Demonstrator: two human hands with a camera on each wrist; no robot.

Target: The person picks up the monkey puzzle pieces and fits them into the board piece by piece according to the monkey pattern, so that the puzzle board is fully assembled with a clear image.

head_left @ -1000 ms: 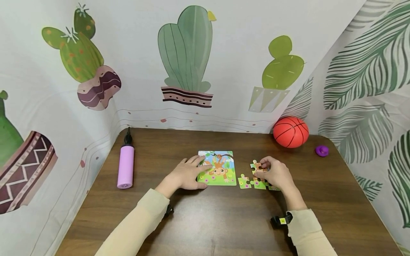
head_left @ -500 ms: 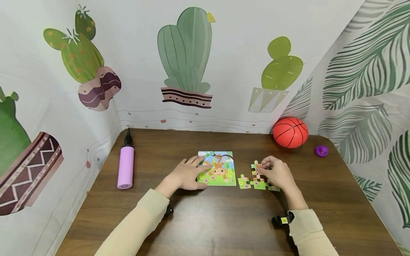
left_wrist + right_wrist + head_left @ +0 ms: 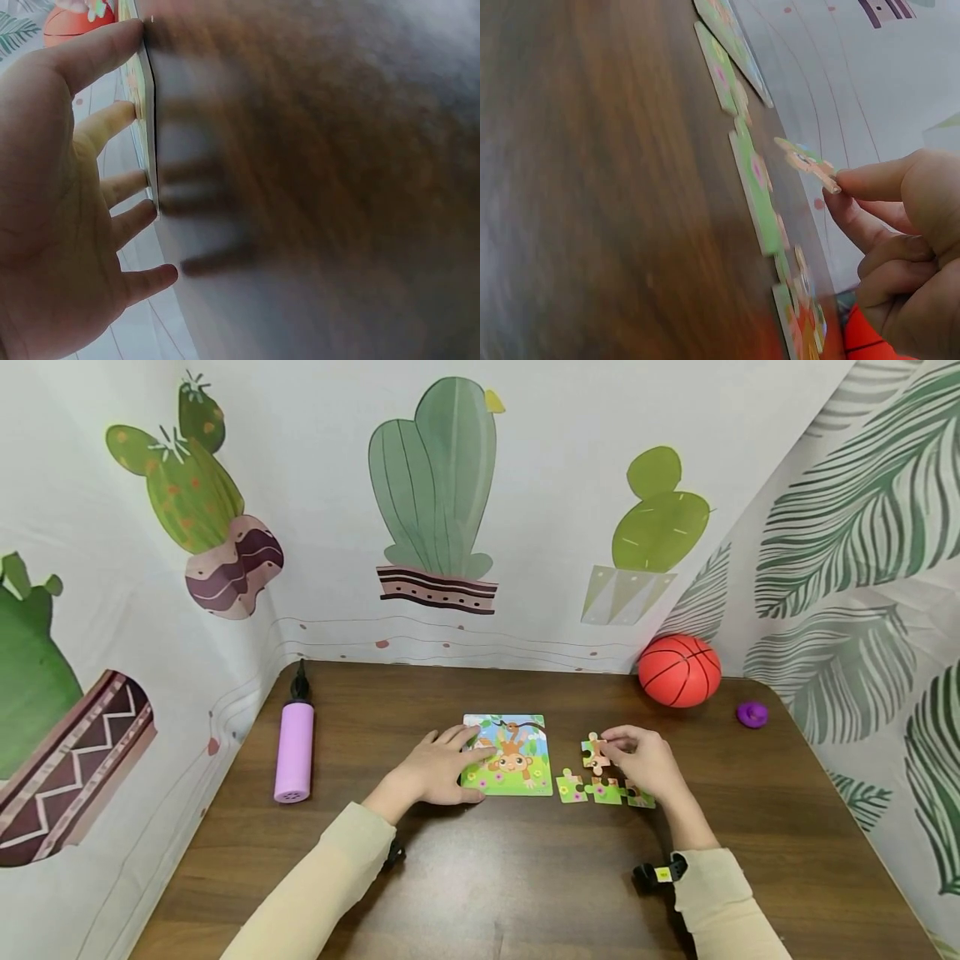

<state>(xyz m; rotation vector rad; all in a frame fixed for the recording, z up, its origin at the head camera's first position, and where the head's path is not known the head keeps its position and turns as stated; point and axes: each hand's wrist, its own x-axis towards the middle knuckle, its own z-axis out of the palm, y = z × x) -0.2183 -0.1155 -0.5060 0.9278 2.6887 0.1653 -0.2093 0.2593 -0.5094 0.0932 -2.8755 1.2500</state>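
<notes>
My right hand (image 3: 648, 766) pinches a jigsaw puzzle piece (image 3: 595, 753) between thumb and finger. In the right wrist view that puzzle piece (image 3: 808, 162) is tilted and raised over the tabletop. Just in front of it in the head view lies a row of green-edged puzzle pieces (image 3: 607, 792), partly covered at the right by my hand. To their left is a square monkey picture board (image 3: 519, 777). My left hand (image 3: 438, 766) spreads its fingers over the board's left side. The left wrist view shows straight fingers (image 3: 112, 124) against the board's edge.
A pink hand pump (image 3: 295, 752) with a black nozzle lies at the table's left. A red toy basketball (image 3: 680, 671) sits at the back right, with a small purple toy (image 3: 752, 714) beside it. Fabric with cactus prints hangs behind the wooden table (image 3: 480, 877).
My right hand has brought the pinched piece slightly left and away from the row of pieces, and more of the piece shows. My left hand stays still on the board.
</notes>
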